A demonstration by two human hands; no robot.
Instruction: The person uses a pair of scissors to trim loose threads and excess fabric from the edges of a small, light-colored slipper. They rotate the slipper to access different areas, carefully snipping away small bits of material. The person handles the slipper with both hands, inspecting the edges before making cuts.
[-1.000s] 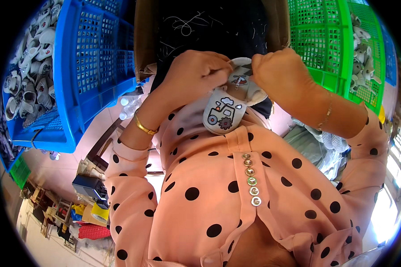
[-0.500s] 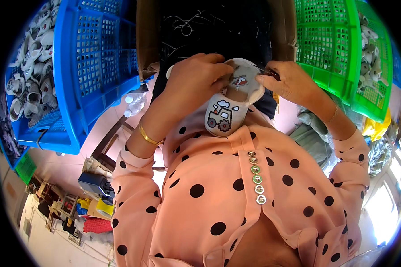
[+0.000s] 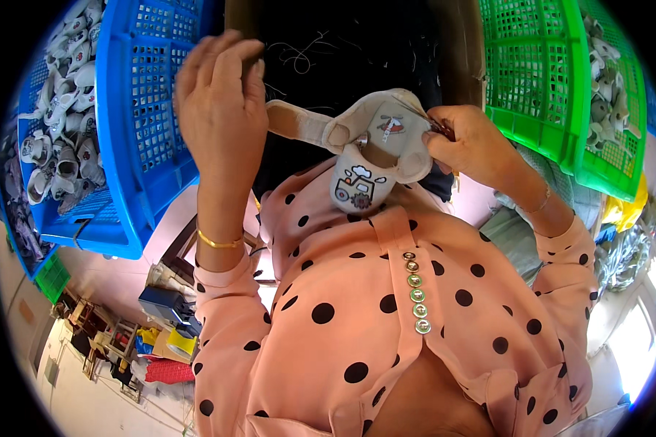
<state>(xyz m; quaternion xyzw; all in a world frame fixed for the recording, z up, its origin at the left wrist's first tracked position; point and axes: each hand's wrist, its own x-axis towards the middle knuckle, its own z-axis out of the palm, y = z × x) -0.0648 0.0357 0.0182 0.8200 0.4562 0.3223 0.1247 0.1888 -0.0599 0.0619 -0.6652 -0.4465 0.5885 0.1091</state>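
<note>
head view, only one picture. in the upper middle of the frame, a small beige shoe held up against a dark cloth, toe part pointing down toward the chest, with a little car picture on the toe and a small helicopter picture higher up. strap of the shoe opened and sticking out to the left, free end near the left hand but not clearly touching it.

about progress, only a judgement: seems in the middle of trimming or finishing this one shoe. upper looks already sewn and decorated, strap not closed yet. many similar shoes lying in the blue crate at upper left and also in the green crate at upper right, so impossible to tell which pile is finished and how many are left.

right hand at middle right of the frame, closed around the right edge of the shoe, fingers pinched on the upper. something thin and dark between the fingertips, maybe small snips or a thread, too small to tell.

left hand at upper left-middle, raised, palm side turned away, fingers bent loosely and half open. thumb and first fingers close together near the top, perhaps pinching a thread, not visible clearly. holding nothing else, apart from the shoe body.

below, pink dotted blouse filling the lower half, gold bangle on the left wrist.
</note>
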